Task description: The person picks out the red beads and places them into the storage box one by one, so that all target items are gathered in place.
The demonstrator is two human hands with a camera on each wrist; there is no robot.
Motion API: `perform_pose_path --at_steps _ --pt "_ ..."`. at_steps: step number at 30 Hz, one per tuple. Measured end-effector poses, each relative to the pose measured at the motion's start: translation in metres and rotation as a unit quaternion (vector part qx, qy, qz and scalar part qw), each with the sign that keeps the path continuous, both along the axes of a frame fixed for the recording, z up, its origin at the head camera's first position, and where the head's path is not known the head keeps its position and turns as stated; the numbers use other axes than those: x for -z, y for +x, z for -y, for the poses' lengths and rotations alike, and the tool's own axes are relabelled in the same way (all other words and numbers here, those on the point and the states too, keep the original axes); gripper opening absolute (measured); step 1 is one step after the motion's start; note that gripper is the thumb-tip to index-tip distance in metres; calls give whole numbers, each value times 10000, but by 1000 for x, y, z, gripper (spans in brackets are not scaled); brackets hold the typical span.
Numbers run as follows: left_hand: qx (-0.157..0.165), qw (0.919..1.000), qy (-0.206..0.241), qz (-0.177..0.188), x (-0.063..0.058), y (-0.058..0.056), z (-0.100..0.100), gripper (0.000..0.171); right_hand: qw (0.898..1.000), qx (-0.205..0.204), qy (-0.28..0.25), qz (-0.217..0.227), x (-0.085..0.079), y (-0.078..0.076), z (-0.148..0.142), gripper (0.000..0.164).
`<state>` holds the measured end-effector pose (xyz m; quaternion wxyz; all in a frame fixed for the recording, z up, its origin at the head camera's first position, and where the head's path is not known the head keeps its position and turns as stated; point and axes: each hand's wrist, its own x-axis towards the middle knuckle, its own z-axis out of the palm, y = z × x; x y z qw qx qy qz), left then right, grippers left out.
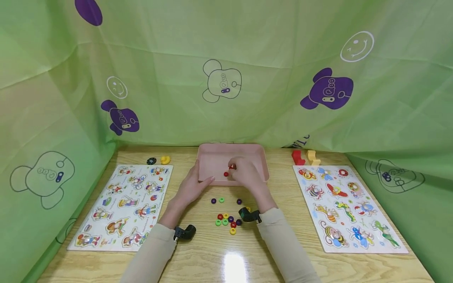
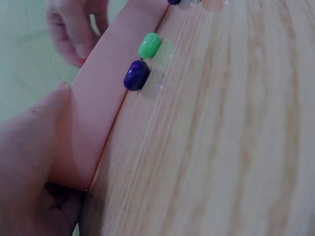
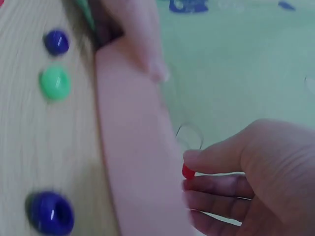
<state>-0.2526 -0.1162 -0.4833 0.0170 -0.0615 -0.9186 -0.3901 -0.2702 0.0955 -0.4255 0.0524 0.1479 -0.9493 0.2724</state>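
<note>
A shallow pink tray [image 1: 212,151] lies at the back middle of the table. My left hand [image 1: 191,185] holds its near left corner, thumb [image 2: 59,96] at the near wall and fingers round the side. Over the inside of the tray, my right hand [image 1: 245,171] pinches a red bead [image 3: 188,171] between thumb and forefinger. Another red bead [image 1: 226,173] shows inside the tray, just left of the pinching fingers. Close outside the near wall lie a green bead [image 2: 150,45] and a purple bead [image 2: 136,75], with a second purple bead [image 3: 51,212] farther right.
Several coloured beads [image 1: 225,222] lie grouped between my forearms. Picture puzzle boards flank them, one left [image 1: 106,232] and one right [image 1: 339,196]. Behind these stand a yellow duck [image 1: 165,160], a black disc [image 1: 151,161], a red block [image 1: 298,157] and a yellow block [image 1: 313,157]. Green cloth [image 1: 226,118] walls the table.
</note>
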Motion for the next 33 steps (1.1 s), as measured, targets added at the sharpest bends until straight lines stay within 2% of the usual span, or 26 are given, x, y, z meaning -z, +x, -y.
perform_pose_path --at_steps 5,9,18,25,33 --pt "-11 10000 -65 -39 -1 0 -1 96 9983 543 20 209 12 -9 -13 11" --pt "-16 10000 -62 -57 -2 0 -1 95 9967 761 125 251 19 -15 -17 10" --pt "-22 10000 -58 29 -3 2 -2 96 9974 608 105 364 25 -18 -20 11" --pt "3 10000 -3 -1 -2 2 -2 95 9988 330 -344 71 12 -16 -30 12" --pt "39 9999 93 -35 -2 2 -1 95 9997 4 -226 105 -6 -1 -45 20"
